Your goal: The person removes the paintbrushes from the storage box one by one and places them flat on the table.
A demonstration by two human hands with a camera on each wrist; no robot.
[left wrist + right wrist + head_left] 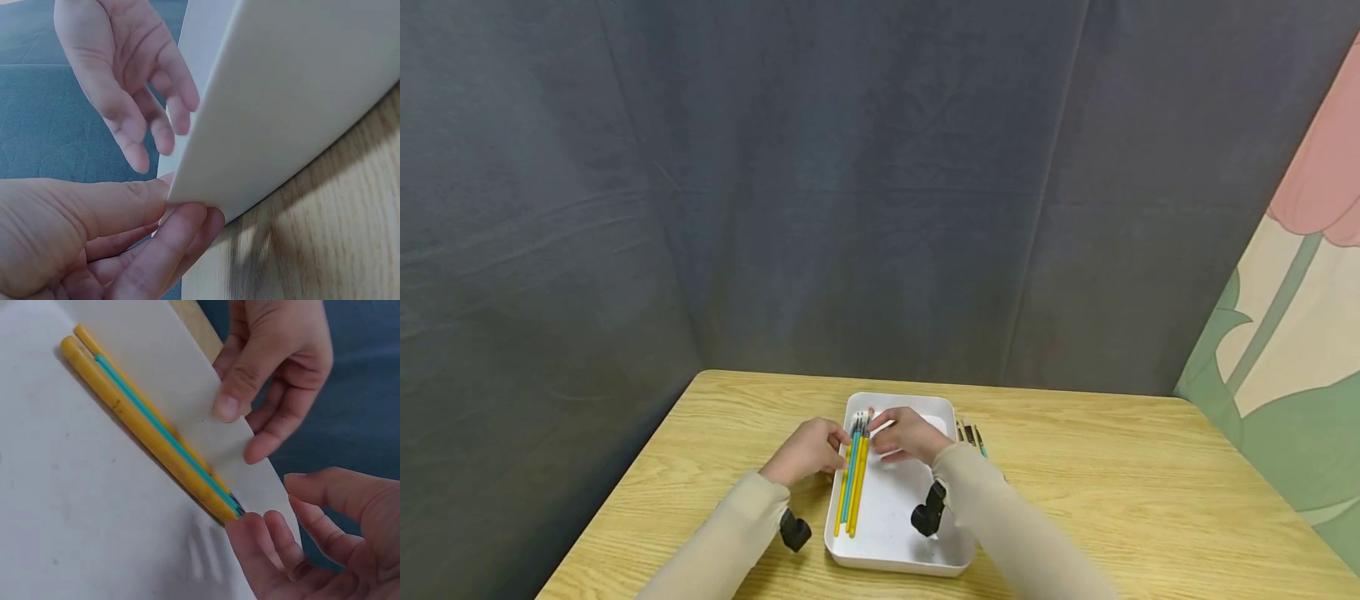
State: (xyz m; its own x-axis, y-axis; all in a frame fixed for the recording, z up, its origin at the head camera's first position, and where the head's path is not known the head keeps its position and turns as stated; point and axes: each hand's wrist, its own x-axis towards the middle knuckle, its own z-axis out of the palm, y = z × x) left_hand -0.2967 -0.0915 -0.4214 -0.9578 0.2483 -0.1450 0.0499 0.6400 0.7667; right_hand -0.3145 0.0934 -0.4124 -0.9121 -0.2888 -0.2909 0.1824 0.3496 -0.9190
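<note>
A white rectangular tray (898,512) stands on the table, with yellow and turquoise paintbrushes (854,483) lying lengthwise along its left side. My left hand (808,452) pinches the tray's left rim, thumb on the inner side and fingers against the outer wall, as the left wrist view shows. Over the tray, my right hand (910,433) hovers by the bristle end of the brushes, its fingers spread and loosely bent. In the right wrist view, the fingertips of that hand overlap the far end of a thick yellow paintbrush (150,434), hiding its tip.
Beyond the tray's right wall, several more paintbrushes (972,435) lie on the wooden table (1090,492), partly hidden by the tray and right forearm. Dark cloth (865,208) hangs behind the table's back edge. A flower-patterned panel (1285,358) stands at the right.
</note>
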